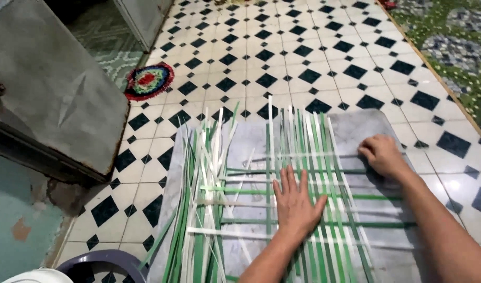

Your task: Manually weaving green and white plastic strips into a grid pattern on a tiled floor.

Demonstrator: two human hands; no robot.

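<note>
A half-woven mat of green and white flat plastic strips (313,178) lies on a grey board (366,131) on the tiled floor. The left hand (295,202) presses flat and open on the weave's middle. The right hand (380,154) rests at its right edge, fingers curled; whether it pinches a strip cannot be told. Loose green and white strips (203,199) lie piled left of the weave.

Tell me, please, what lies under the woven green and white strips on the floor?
A grey flat board lies under the woven green and white strips, resting on the black-and-white tiled floor. The left hand and right hand cover parts of the weave.
</note>
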